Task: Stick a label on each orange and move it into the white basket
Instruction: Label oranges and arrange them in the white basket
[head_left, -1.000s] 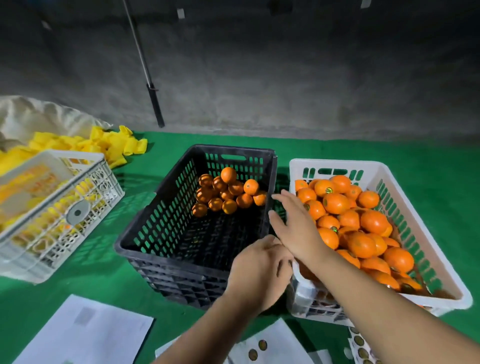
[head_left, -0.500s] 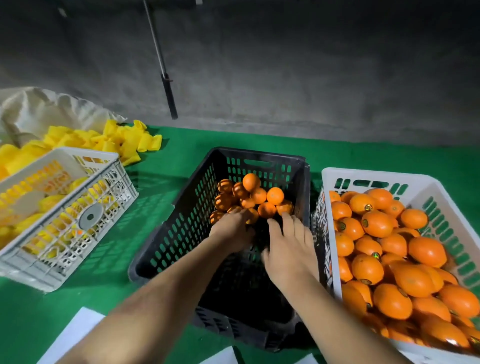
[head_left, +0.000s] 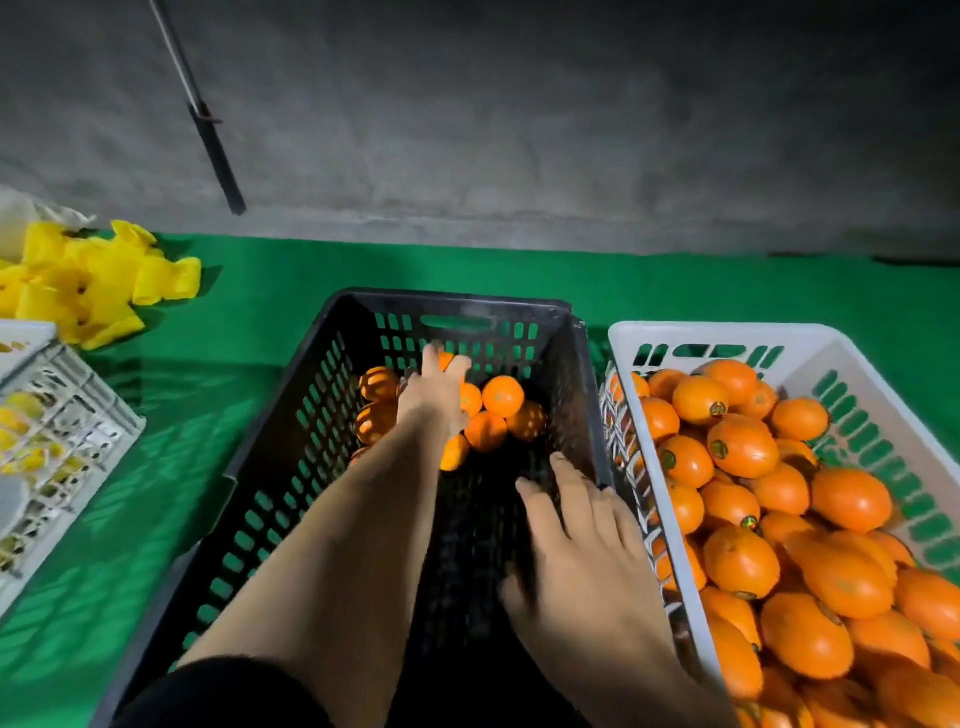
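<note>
While the left hand (head_left: 434, 387) reaches deep into the black basket (head_left: 291, 467), its fingers (head_left: 430, 358) are spread over the small heap of round, glossy oranges (head_left: 503, 396) piled against the far wall, touching the fruit; whether they are gripping one is hard to say, since the hand covers what lies under it. Nearer the body, the right hand (head_left: 582, 545) hovers inside the same basket, palm down, fingers loosely extended and holding nothing, blurred at the edges, just beside the perforated right wall. That wall is dark plastic lattice, with green showing through the slots. Right of the right hand, touching the black basket's side, the white basket (head_left: 852, 345) is heaped with smooth labelled oranges (head_left: 743, 447), several showing small round stickers near their stems. Everything stands on a green felt-like cloth (head_left: 249, 322). Far left of the left hand sit crumpled yellow foam sleeves (head_left: 93, 291) and a white slotted crate (head_left: 57, 415), against a rough grey concrete wall (head_left: 519, 130).
</note>
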